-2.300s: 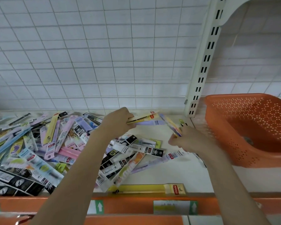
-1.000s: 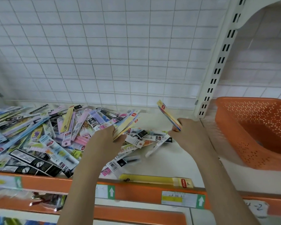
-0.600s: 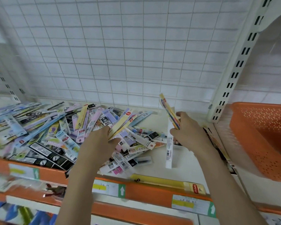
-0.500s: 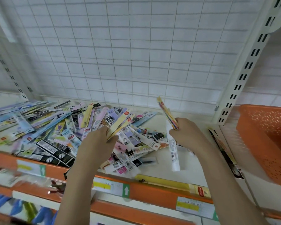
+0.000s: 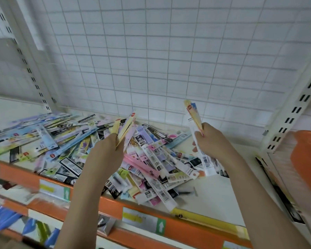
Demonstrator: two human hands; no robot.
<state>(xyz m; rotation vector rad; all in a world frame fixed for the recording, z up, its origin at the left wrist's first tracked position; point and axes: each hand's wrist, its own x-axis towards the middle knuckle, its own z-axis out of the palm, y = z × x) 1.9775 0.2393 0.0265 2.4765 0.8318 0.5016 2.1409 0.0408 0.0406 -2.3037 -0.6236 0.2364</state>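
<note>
Both hands hang above the shelf (image 5: 214, 200), the left hand (image 5: 106, 150) gripping a fan of yellow packets (image 5: 126, 125) over the heaped pile (image 5: 75, 146), the right hand (image 5: 216, 143) clutching slim packets (image 5: 194, 116), possibly pens, toward the orange basket (image 5: 309, 159) at the right edge.

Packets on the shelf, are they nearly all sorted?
Not nearly. Done: only a few gathered. In hand: the left hand grips a yellow bunch, the right hand a mixed bunch. Left: the big pile covers the shelf.
</note>
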